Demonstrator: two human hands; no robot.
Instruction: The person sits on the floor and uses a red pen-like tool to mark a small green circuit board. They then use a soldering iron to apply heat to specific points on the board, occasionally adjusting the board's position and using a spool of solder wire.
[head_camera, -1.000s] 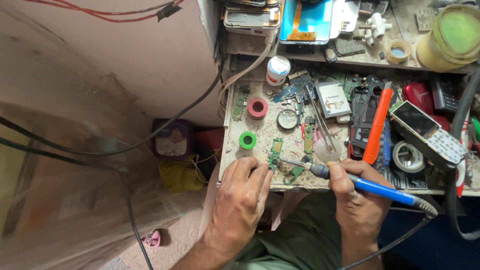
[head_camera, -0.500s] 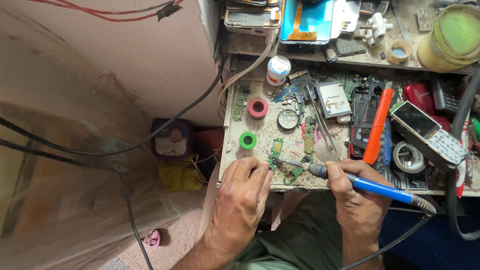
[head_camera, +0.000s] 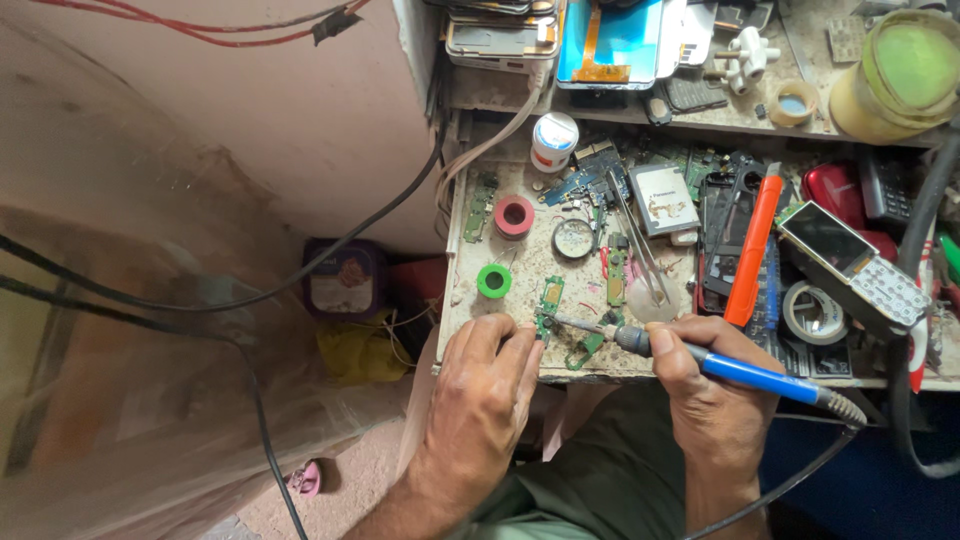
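— While my left hand (head_camera: 480, 385) lies flat at the near edge of the tabletop (head_camera: 470, 300), fingertips pressing down a small green circuit board (head_camera: 548, 300), what worries you?

— How close your fingers sit to the iron, I'd say.

— Fair. My right hand (head_camera: 705, 385) is clenched around the blue soldering iron (head_camera: 740, 372), and its tip meets the board just beside those fingertips. If the board skids, I think the tip could slide onto skin.

— And the cord?

— It trails off the handle to the right, below the edge. A snag there could jerk the tip across the board.

— Further out?

— Another loose green board (head_camera: 585, 350) lies just under the iron's shaft; heat might scorch it. Beyond, a green ring (head_camera: 494, 281), a red ring (head_camera: 514, 216) and tweezers (head_camera: 635, 245) crowd the space. Bump them and small parts may roll off.
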